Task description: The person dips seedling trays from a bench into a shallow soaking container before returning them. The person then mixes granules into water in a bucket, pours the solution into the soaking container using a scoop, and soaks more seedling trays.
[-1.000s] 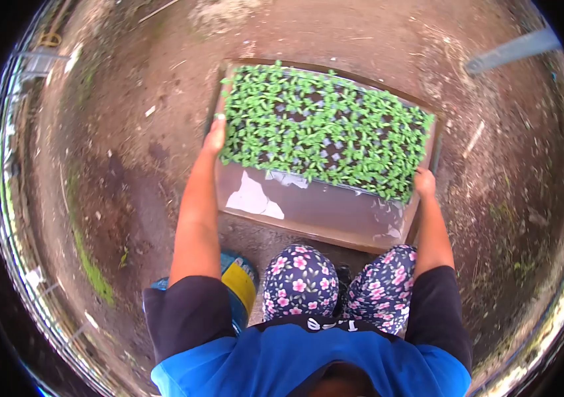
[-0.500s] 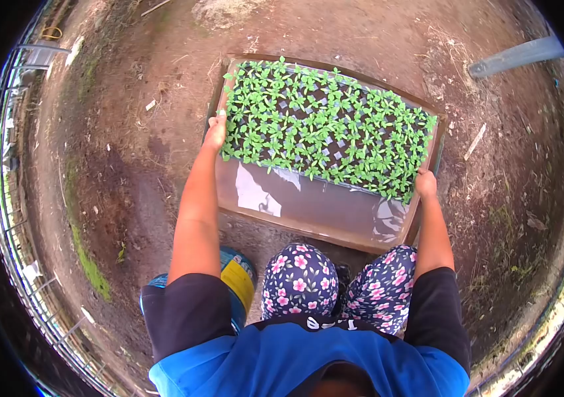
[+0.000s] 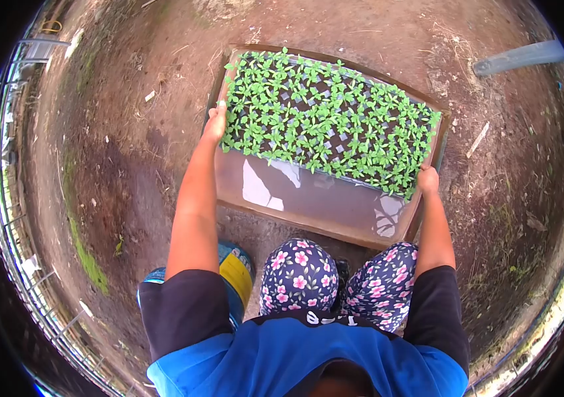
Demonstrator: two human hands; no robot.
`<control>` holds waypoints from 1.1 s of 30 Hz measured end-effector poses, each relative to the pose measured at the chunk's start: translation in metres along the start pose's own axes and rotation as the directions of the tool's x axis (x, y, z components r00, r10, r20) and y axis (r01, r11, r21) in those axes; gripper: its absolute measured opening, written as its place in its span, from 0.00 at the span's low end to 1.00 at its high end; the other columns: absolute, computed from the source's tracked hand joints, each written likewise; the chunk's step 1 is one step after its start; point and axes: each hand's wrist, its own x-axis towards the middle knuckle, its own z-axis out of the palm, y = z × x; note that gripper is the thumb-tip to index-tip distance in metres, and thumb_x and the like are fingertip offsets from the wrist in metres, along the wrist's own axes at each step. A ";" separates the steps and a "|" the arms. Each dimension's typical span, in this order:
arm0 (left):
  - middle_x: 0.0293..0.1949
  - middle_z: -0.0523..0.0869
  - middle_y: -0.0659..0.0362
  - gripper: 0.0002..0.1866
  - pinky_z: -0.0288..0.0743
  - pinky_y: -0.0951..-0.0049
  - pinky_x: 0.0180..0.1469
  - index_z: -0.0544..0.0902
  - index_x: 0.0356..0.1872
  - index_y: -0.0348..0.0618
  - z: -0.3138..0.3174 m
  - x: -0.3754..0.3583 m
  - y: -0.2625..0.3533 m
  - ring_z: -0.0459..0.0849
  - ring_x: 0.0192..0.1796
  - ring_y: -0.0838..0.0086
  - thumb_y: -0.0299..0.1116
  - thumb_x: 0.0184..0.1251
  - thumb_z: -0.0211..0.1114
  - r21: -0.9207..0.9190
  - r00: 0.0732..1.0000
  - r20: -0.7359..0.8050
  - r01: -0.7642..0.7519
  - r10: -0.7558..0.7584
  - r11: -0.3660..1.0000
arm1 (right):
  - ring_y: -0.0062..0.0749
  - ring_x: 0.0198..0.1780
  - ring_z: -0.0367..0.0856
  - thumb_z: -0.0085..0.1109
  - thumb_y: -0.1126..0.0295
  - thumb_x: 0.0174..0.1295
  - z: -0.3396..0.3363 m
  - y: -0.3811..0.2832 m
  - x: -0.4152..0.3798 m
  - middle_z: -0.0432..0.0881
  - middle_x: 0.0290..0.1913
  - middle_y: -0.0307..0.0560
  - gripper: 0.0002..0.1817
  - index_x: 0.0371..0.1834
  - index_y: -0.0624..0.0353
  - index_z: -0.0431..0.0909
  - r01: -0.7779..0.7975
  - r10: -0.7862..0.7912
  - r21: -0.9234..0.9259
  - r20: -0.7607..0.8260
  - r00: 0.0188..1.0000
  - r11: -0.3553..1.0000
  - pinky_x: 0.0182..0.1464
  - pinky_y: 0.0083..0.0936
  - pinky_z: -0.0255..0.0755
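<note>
A seedling tray (image 3: 339, 147) full of small green plants lies in the far part of a shallow brown basin (image 3: 282, 215) of water on the ground. Bare water with bright reflections shows along the near side. At the tray's left end is my left hand (image 3: 215, 124), closed on its edge, with the thumb up and the other fingers mostly hidden. My right hand (image 3: 427, 178) is closed at the near right corner of the tray, between it and the basin's side; its fingertips are partly hidden by leaves.
A blue bucket with a yellow band (image 3: 236, 274) stands by my left leg. My knees (image 3: 300, 274) are close to the basin's near edge. A grey pipe or post (image 3: 520, 57) rises at the upper right. Bare soil (image 3: 130, 165) with bits of straw surrounds the basin.
The view has shifted slightly, and the reflections on the water have changed shape. Both hands keep the same places on the tray, which shows no clear movement within the basin.
</note>
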 end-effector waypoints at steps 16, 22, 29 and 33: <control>0.51 0.70 0.41 0.39 0.56 0.62 0.57 0.63 0.48 0.38 0.010 0.036 -0.029 0.67 0.57 0.55 0.68 0.56 0.31 -0.062 1.000 0.014 -0.008 0.009 0.998 | 0.46 0.43 0.76 0.45 0.68 0.49 0.005 0.003 0.005 0.77 0.38 0.57 0.15 0.39 0.51 0.78 0.023 -0.022 0.041 -0.026 0.999 0.999 0.47 0.33 0.68; 0.52 0.70 0.42 0.40 0.55 0.62 0.57 0.63 0.49 0.39 0.007 0.028 -0.024 0.67 0.57 0.54 0.69 0.55 0.30 -0.036 1.000 0.027 -0.009 0.010 0.999 | 0.45 0.45 0.75 0.45 0.69 0.47 0.009 0.009 0.011 0.77 0.40 0.57 0.17 0.41 0.52 0.78 -0.006 0.007 0.037 -0.026 1.000 0.999 0.49 0.32 0.67; 0.53 0.68 0.40 0.43 0.55 0.62 0.58 0.60 0.53 0.38 0.003 0.016 -0.015 0.65 0.59 0.53 0.70 0.53 0.28 0.002 1.000 0.031 0.003 -0.003 1.000 | 0.46 0.44 0.76 0.46 0.69 0.47 0.002 0.000 0.002 0.77 0.39 0.57 0.17 0.40 0.51 0.78 -0.017 0.017 0.050 -0.013 1.000 0.999 0.48 0.32 0.68; 0.51 0.71 0.42 0.43 0.56 0.62 0.57 0.62 0.50 0.38 0.003 0.019 -0.018 0.67 0.56 0.53 0.71 0.53 0.29 -0.018 1.000 0.027 -0.013 0.013 1.000 | 0.46 0.43 0.77 0.47 0.68 0.46 0.001 0.003 0.005 0.78 0.38 0.57 0.16 0.39 0.52 0.78 0.017 -0.016 0.050 -0.027 1.000 0.999 0.47 0.33 0.68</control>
